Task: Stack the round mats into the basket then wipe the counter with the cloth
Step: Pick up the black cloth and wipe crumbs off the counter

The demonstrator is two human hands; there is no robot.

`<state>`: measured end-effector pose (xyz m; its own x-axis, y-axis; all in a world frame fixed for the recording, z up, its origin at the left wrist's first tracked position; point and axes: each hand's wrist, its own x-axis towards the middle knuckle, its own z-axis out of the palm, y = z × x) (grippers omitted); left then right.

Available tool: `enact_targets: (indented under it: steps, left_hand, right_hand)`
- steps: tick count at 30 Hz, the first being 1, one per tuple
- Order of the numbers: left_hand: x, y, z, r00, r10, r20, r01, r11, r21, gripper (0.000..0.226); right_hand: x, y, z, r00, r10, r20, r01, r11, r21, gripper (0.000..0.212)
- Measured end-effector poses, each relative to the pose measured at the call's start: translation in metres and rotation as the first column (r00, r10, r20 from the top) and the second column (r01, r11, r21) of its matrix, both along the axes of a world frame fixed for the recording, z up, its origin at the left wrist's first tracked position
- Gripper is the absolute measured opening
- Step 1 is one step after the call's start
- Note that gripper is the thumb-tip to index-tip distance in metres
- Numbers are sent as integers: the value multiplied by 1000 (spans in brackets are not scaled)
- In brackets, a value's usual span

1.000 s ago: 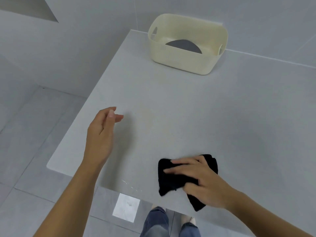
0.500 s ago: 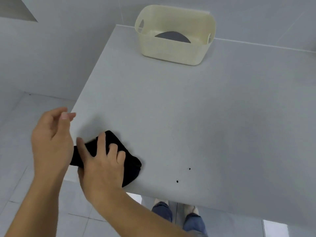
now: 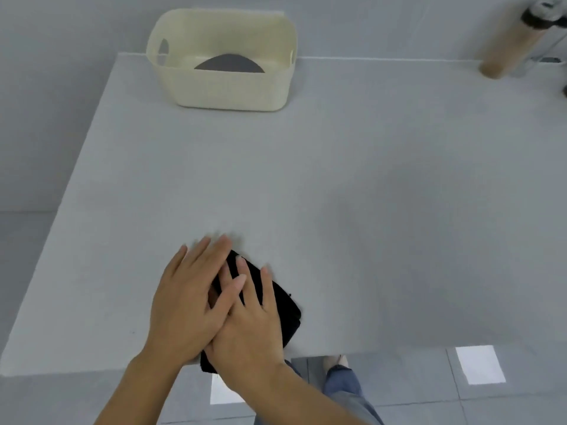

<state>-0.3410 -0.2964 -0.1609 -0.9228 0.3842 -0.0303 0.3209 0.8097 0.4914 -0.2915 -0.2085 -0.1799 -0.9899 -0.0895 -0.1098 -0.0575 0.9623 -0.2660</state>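
A black cloth (image 3: 282,311) lies on the grey counter (image 3: 368,194) close to its front edge, with one corner hanging over. My right hand (image 3: 250,323) presses flat on the cloth with fingers spread. My left hand (image 3: 187,299) lies beside it, over the cloth's left part and overlapping my right thumb. The cream basket (image 3: 227,90) stands at the counter's back left corner. A dark grey round mat (image 3: 230,64) rests inside it, mostly hidden by the near wall.
A tall tan cylinder with a dark lid (image 3: 506,41) stands at the back right by the wall. The counter's left edge drops to a tiled floor (image 3: 27,271). My legs show below the front edge.
My right hand swept the cloth from the front middle to the left edge, then back toward the middle. My left hand came down from the air onto the cloth. The view shifted right.
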Motion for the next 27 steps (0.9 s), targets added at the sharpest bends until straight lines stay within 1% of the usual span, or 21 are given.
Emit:
enact_targets:
  steps: [2,5,8,11,13,15,19,24,27]
  left_hand:
    - [2,25,-4,989,-145,-14,145,989,-6,59]
    - [3,67,-7,956,-288,-54,290,957,29,53]
    - [3,110,-11,918,-387,-91,390,920,29,50]
    - [5,160,-11,878,-468,-97,470,883,-7,51]
    - [8,197,-10,854,-512,-97,510,859,-37,53]
    - [13,232,-10,837,-539,-96,537,842,-50,55]
    - [23,300,-10,812,-576,-92,573,818,-59,56]
    - [37,374,-11,814,-573,-99,567,820,-82,56]
    - [39,412,-12,819,-563,-113,561,826,-52,59]
  right_hand:
    - [6,25,1,998,-60,-6,60,998,29,68]
    - [15,65,3,985,-173,-10,173,985,19,57]
    - [25,103,0,970,-242,-30,242,970,17,54]
    - [35,147,-2,952,-302,-45,305,951,57,53]
    - [43,180,-2,933,-358,-50,360,930,68,51]
    - [50,211,-1,915,-402,-42,404,911,83,55]
    - [65,275,-5,894,-446,-45,448,888,100,55]
    - [76,351,-2,879,-467,-95,474,877,80,53]
    - [85,398,-2,864,-487,-125,498,865,69,50]
